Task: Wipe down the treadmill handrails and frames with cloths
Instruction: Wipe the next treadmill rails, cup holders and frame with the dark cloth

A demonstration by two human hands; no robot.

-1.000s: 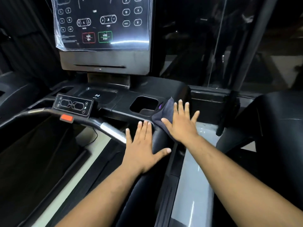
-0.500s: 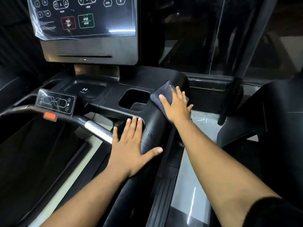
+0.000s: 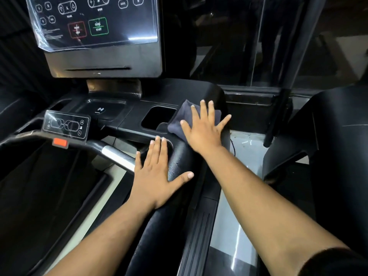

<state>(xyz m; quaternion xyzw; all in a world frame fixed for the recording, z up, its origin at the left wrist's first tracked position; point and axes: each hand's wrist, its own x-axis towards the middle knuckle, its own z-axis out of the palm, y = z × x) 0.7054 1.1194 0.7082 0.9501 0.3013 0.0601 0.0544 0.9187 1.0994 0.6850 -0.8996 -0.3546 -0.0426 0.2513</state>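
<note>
Handrail [image 3: 179,188] wipe — right hand [image 3: 203,130], fingers flat, presses cloth [image 3: 177,120] beside cup holder [image 3: 157,117]; left hand [image 3: 155,176] flat, braced nearer (advise overlapping strokes, even pressure).

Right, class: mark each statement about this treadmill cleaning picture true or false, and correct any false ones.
1. The right hand presses a dark cloth flat on the handrail. True.
2. The left hand holds a second cloth. False: it rests bare on the handrail, fingers straight.
3. The cup holder sits right of the cloth. False: it sits to its left.
4. Plastic film covers the console screen. True.
5. A red tab sits below the small control panel. True.
</note>
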